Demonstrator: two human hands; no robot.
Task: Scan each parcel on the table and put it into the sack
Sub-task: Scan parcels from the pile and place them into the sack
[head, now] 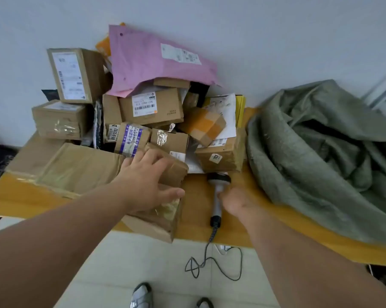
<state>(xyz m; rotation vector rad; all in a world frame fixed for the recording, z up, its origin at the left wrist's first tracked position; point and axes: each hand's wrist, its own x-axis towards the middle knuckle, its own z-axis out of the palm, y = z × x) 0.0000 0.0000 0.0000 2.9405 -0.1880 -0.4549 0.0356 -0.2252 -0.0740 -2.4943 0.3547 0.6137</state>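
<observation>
While spread wide over a taped carton (165, 214) at the near edge of the table (194, 196), left hand (147, 174) flat on top, fingers straight, thumb splayed towards the near side. Right hand (236, 203) blurred at the handle of the scanner (217, 196); impossible to tell whether closed around it or only touching. Scanner lying on the tabletop just right of the carton, head towards the pile. Grey-green sack (320, 141) slumped on the right end of the table, mouth loosely open, near the scanner. Many parcels not yet bagged, heaped against the wall behind.

Likely trouble: carton already jutting past the table edge, so liable to tip to the floor under a careless push or a one-handed lift. Loose heap behind, topped by a pink mailer (147, 61), likely to slide if a lower box shifts. Cable (209, 258) dangling in loops below the edge, apt to snag and jerk the scanner. Sack folded in on itself, probably needing to be held open.

Legible writing: "203" on a sticker (215, 157) on a box beside the sack; what looks like "507-P802 177" on a label (144, 104) in mid-pile; apparently "81-2-2202" on a small tag (112, 132). Blue-banded tape (132, 138) printed with characters too small to read. No brand legible.
</observation>
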